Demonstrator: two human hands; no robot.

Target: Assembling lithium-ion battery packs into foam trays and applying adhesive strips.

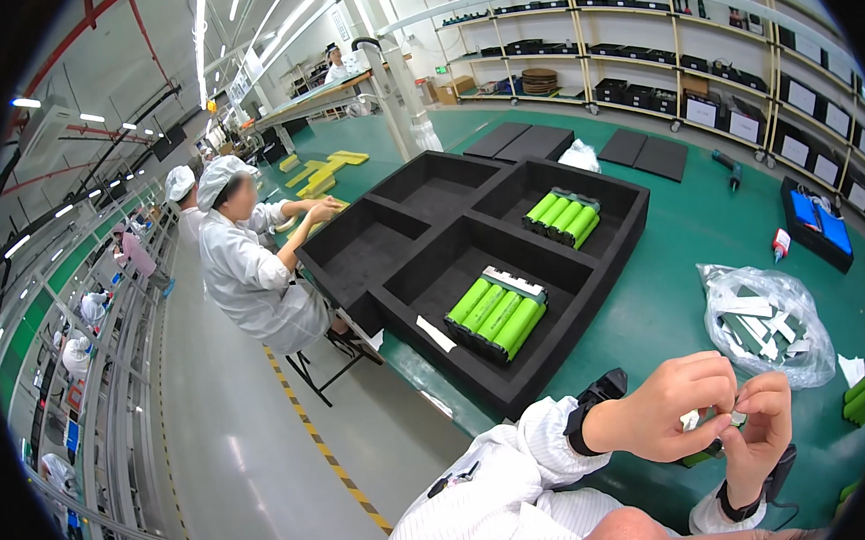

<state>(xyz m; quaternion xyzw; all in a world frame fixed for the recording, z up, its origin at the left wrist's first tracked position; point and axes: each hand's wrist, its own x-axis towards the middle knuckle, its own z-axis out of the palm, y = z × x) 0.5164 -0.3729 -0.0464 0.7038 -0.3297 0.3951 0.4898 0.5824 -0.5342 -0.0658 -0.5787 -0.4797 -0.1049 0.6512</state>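
Observation:
My left hand (664, 409) and my right hand (757, 430) meet over the near right of the table, thumbs and fingertips pinched together. Between them is a small whitish piece (739, 417), mostly covered by the fingers; its kind is not clear. Part of a green object (700, 458) shows beneath my hands. Just beyond lies a clear plastic bag (816, 355) holding white strips (752, 308). To the right stands a green battery pack (864, 397), with a white scrap (852, 371) beside it.
A black foam tray (519, 388) with compartments holds two green battery packs (498, 315) (562, 217). Farther right are a red-and-white bottle (781, 244), a power screwdriver (730, 168) and a black box with blue contents (817, 215). A co-worker (254, 271) sits left of the tray.

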